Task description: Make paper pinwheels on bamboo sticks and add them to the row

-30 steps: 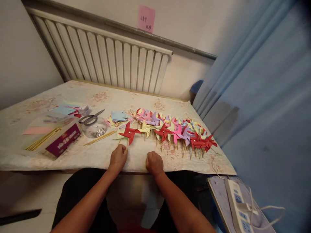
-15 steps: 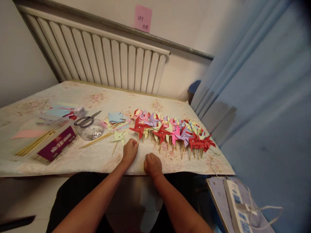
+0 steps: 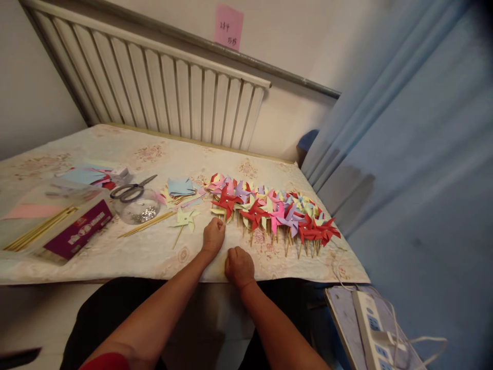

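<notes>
My left hand (image 3: 214, 237) is closed with the fingertips on the thin wooden stick of a red paper pinwheel (image 3: 226, 202), whose head stands just above it. Close by on the right, my right hand (image 3: 239, 266) is curled into a fist near the table's front edge. What that fist holds, if anything, is hidden. Beyond both hands stand several rows of colourful pinwheels (image 3: 276, 216) on sticks. A pale green pinwheel (image 3: 185, 220) lies on the tablecloth to the left of my left hand.
On the left are scissors (image 3: 133, 190), a clear dish of small metal pieces (image 3: 140, 209), loose sticks (image 3: 148, 224), a blue-topped paper stack (image 3: 180, 187) and a purple-labelled box (image 3: 80, 231). A power strip (image 3: 373, 329) sits low right, beside a blue curtain (image 3: 416, 185).
My left hand has shifted slightly right, and the red pinwheel has moved right with it. My right hand stays closed in nearly the same place. The camera view has tilted a little.
</notes>
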`<state>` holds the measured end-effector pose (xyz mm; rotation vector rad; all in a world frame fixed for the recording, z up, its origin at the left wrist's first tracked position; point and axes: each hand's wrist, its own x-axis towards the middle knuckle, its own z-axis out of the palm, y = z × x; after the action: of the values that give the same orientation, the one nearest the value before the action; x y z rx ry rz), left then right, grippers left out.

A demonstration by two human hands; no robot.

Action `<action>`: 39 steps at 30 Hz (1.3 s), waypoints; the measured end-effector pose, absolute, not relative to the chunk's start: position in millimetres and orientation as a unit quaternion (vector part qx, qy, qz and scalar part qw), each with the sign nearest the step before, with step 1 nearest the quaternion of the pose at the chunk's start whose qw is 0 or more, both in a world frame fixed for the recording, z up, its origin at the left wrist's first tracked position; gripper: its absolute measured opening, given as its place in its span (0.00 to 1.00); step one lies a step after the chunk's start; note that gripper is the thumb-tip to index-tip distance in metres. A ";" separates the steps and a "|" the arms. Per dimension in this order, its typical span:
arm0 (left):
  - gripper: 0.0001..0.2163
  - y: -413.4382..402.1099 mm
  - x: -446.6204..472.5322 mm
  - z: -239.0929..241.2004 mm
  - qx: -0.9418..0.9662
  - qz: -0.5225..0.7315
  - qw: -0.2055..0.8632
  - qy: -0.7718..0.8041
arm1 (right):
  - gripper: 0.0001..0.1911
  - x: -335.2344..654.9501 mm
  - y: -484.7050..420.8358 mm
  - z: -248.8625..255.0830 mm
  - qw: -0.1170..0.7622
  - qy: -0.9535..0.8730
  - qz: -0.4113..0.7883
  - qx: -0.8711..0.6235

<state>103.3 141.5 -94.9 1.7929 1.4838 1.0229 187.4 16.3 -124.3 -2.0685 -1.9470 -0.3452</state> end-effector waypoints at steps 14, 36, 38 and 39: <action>0.01 145.3 106.3 -113.1 0.679 0.375 0.315 0.547 | 0.02 188.6 16.1 -127.7 0.143 -0.676 -0.142 -0.709; 0.02 144.0 107.0 -111.2 0.690 0.366 0.297 0.549 | 0.03 188.6 15.7 -128.0 0.151 -0.675 -0.148 -0.707; 0.02 144.0 107.2 -110.9 0.690 0.367 0.300 0.547 | 0.03 188.6 15.8 -128.5 0.147 -0.675 -0.146 -0.708; 0.02 144.0 107.2 -110.7 0.690 0.368 0.301 0.547 | 0.03 188.7 15.8 -128.8 0.145 -0.675 -0.145 -0.709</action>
<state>107.2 144.0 -110.7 1.8301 1.4503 0.9756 188.7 15.8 -128.8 -2.0413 -1.9444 -0.4187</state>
